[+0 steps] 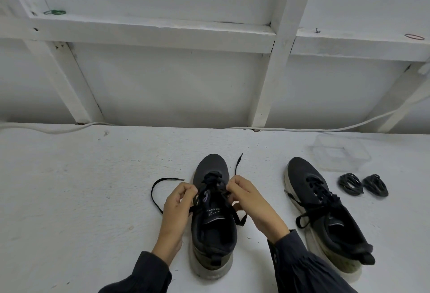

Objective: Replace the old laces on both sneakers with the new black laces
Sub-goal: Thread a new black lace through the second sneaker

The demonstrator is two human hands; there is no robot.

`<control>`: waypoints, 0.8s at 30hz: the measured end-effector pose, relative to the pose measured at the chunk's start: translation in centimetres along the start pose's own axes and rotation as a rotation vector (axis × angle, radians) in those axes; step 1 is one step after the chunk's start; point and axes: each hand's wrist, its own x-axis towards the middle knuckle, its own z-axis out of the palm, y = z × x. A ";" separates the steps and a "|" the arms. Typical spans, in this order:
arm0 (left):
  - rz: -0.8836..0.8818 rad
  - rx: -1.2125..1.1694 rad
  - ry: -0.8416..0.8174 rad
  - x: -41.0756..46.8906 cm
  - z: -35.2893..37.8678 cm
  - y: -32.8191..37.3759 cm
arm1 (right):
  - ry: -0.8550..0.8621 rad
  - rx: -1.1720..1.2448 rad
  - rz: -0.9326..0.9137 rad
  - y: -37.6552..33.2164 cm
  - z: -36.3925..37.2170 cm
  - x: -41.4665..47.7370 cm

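While the dark mesh sneaker point(213, 218) stands at lower centre of the frame, the left hand point(179, 202) and right hand point(244, 196) each pinch its flat black lace point(156, 190); two coiled black laces point(363, 184) lie at right.

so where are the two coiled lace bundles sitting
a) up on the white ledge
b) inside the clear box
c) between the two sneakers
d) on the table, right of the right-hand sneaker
d: the coiled lace bundles lie side by side on the bare table, to the right of the right-hand sneaker and just in front of the clear box, not inside it.
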 end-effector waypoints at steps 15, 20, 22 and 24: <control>0.024 0.076 -0.148 0.7 -0.5 1.0 | -0.071 0.033 -0.055 -0.1 -0.8 0.3; -0.082 -0.148 -0.012 0.4 -0.5 0.2 | -0.009 0.172 0.028 0.4 -0.6 0.5; -0.101 -0.194 0.003 0.4 -0.5 0.0 | -0.005 0.205 0.050 0.3 -0.5 0.6; -0.122 -0.204 0.020 0.3 -0.5 0.0 | -0.009 0.222 0.051 0.3 -0.4 0.6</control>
